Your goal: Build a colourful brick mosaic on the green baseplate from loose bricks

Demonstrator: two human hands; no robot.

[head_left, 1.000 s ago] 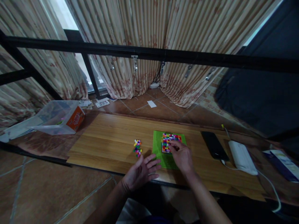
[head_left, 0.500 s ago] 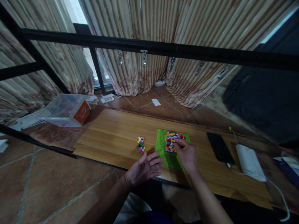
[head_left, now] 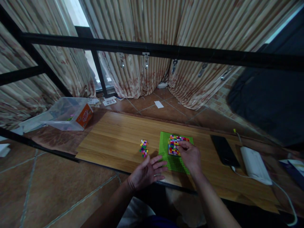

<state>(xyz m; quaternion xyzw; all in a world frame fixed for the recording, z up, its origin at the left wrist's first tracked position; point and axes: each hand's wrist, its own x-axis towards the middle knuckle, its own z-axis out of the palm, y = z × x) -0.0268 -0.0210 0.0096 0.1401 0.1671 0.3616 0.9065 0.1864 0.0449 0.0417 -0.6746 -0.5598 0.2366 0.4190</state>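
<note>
A green studded baseplate (head_left: 163,142) lies on the wooden board, bearing a block of many-coloured small bricks (head_left: 174,148). Over the right part of that block is my right hand (head_left: 191,156), thumb and forefinger pinched together at its top; whatever they pinch is hidden. My left hand (head_left: 148,171) hovers palm up by the plate's near left corner, fingers spread and holding nothing. Left of the plate, a small heap of loose coloured bricks (head_left: 143,148) rests on the wood, just beyond my left fingertips.
A clear plastic box (head_left: 68,117) with an orange label sits at the left end. On the right of the wooden board (head_left: 114,136) are a black phone (head_left: 224,150) and a white power bank (head_left: 255,164) with cables. A black metal rail (head_left: 152,52) crosses ahead of striped curtains.
Both hands stay almost where they were, the right one still pinching at the brick block. The whole view has shifted very slightly.
</note>
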